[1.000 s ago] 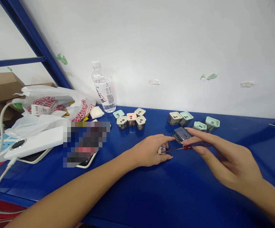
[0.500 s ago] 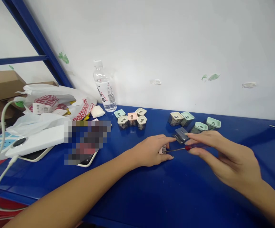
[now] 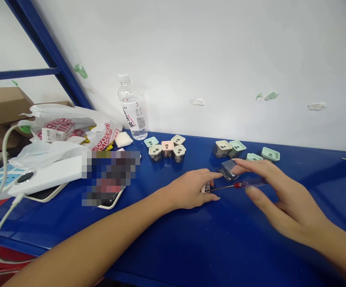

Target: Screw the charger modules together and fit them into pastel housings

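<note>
My left hand (image 3: 192, 189) rests low over the table, its fingers closed round a small pale sharpener part (image 3: 205, 187) that they mostly hide. Into this part reaches the thin shaft of a screwdriver (image 3: 252, 182) with a clear, red-tipped handle. My right hand (image 3: 289, 203) is at the handle, thumb along its lower side and the forefinger lifted above it; the grip looks loose. Just behind the handle lies a dark see-through container (image 3: 228, 170) on the table, partly covered by the right fingers.
Several pencil sharpeners (image 3: 167, 148) with dark bodies stand in a cluster at the back. More sharpeners (image 3: 223, 148) stand behind my right hand. A water bottle (image 3: 133, 113), plastic bag (image 3: 71, 127), white power bank (image 3: 50, 175) and blurred-out phone (image 3: 111, 202) occupy the left.
My right thumb has slid back along the screwdriver handle and the fingers have spread wider, showing more of the handle. The left hand stays on the small part.
</note>
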`<state>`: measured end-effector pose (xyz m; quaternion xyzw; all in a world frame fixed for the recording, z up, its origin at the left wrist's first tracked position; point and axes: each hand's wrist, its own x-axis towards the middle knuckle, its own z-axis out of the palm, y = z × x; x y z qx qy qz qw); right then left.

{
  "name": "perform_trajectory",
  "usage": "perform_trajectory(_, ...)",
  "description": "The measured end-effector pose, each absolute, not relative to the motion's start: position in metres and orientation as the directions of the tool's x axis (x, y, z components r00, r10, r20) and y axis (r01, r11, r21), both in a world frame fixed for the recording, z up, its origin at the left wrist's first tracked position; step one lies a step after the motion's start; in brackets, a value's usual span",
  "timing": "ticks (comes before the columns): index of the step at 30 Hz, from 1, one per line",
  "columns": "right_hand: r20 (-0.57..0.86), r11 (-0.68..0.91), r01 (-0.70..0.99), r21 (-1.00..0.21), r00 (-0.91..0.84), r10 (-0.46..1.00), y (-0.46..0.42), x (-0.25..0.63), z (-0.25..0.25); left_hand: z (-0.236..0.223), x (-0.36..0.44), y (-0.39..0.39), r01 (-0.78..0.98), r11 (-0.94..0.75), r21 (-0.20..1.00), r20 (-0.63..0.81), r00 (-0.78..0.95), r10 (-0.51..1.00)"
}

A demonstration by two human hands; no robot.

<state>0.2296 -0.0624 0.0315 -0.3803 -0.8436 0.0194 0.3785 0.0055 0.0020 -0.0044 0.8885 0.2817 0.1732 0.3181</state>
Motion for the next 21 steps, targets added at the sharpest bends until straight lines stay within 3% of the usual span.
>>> perform_trajectory(3, 0.606, 0.704, 0.601, -0.378, -0.414, 0.679, -0.0644, 0.2288, 0.0304, -0.0033, 0.006, 0.0019, 0.401, -0.638, 0.658, 0.117, 0.781, 0.613)
perform_trajectory(9, 0.696, 0.757, 0.597, -0.264, -0.425, 0.578, -0.0607, 0.2276, 0.0298, -0.0028, 0.0066, 0.0018, 0.407, -0.638, 0.654, 0.107, 0.785, 0.61)
perform_trajectory(15, 0.6, 0.709, 0.609, -0.356, -0.432, 0.673, -0.0635, 0.2286, 0.0332, -0.0025, 0.0062, 0.0012, 0.413, -0.633, 0.655, 0.106, 0.779, 0.618)
perform_trajectory(21, 0.662, 0.72, 0.633, -0.284, -0.414, 0.625, -0.062, 0.231, 0.0294, -0.0024, 0.0068, 0.0009, 0.412, -0.639, 0.65, 0.111, 0.78, 0.616)
